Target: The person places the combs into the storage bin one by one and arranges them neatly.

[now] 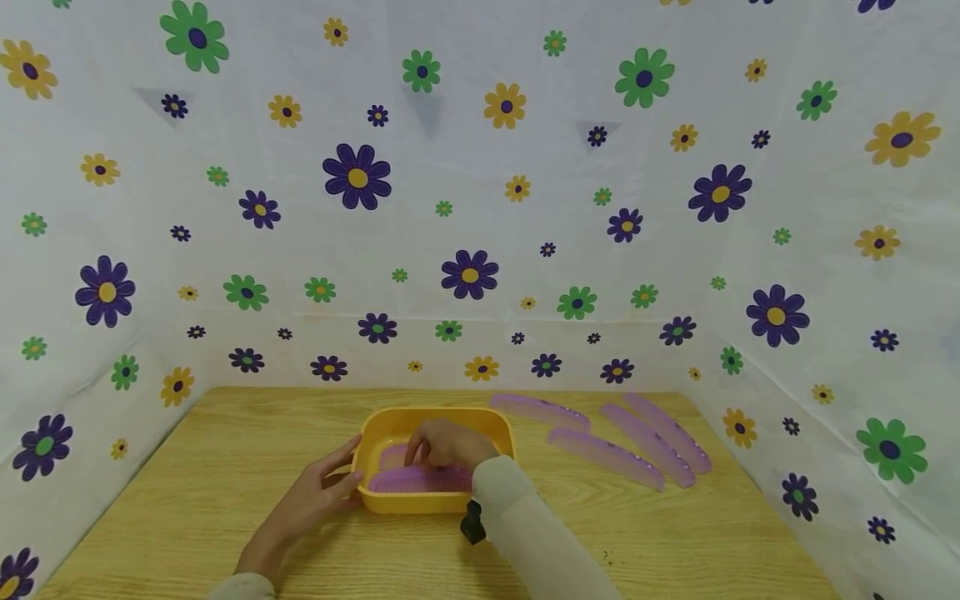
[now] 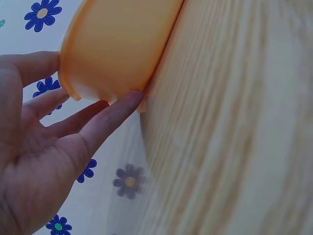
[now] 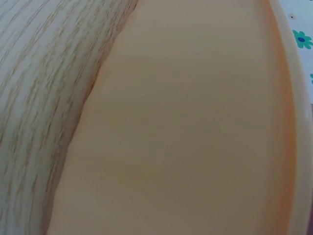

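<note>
A yellow plastic basin (image 1: 420,502) sits on the table with purple combs inside. My left hand (image 1: 318,496) steadies its left end. The left wrist view shows that hand (image 2: 44,132) with fairly straight fingers against the rim and outer wall, thumb low near the tabletop. Inside the basin, my right hand (image 1: 450,443) reaches down with bent fingers on the spine of the front purple comb (image 1: 412,481), whose teeth face me; its fingertips are partly hidden. Behind it lies another comb (image 1: 392,455). The right wrist view holds only the basin's outer wall (image 3: 186,127).
Right of the basin, several purple combs lie loose on the wooden table (image 1: 247,450), among them a near comb (image 1: 607,458) and a far comb (image 1: 538,410). A flower-print sheet (image 1: 420,233) hangs behind and along both sides.
</note>
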Demonstrator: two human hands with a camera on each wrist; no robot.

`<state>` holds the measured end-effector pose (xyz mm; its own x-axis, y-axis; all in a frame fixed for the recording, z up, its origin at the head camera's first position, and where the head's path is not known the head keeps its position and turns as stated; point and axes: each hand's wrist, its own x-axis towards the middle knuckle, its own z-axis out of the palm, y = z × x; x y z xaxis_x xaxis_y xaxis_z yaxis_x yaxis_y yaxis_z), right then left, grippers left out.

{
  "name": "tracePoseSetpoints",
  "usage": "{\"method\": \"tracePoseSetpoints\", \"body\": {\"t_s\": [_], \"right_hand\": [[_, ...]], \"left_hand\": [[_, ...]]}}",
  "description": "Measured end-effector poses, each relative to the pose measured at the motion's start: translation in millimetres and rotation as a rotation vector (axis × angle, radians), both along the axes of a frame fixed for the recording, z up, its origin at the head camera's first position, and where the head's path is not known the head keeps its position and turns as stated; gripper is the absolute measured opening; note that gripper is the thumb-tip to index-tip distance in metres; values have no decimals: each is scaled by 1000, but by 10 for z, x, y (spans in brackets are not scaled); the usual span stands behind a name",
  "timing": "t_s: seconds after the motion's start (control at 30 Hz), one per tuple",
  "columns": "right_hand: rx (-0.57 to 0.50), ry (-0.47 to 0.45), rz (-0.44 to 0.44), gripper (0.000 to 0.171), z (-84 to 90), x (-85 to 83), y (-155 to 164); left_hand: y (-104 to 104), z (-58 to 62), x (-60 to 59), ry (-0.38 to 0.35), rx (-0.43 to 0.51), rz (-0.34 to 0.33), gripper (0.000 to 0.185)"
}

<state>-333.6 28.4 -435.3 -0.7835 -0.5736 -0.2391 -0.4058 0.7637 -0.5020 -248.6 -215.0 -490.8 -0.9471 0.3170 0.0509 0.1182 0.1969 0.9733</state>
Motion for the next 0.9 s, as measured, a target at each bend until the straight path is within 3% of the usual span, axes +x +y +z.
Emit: {"method": "tracePoseSetpoints", "body": {"t_s": [0.4,0.67,0.9], "right_hand": [[-65,-41,-41,30,72,62,120],[-58,3,-19,20,207,110,273],[-53,80,64,23,333,144,436]], "left_hand": [[-16,-6,-5,-9,9,-10,69],[-16,-12,-10,-3,16,-17,69],[-11,-4,-10,-16,14,-10,68]]}}
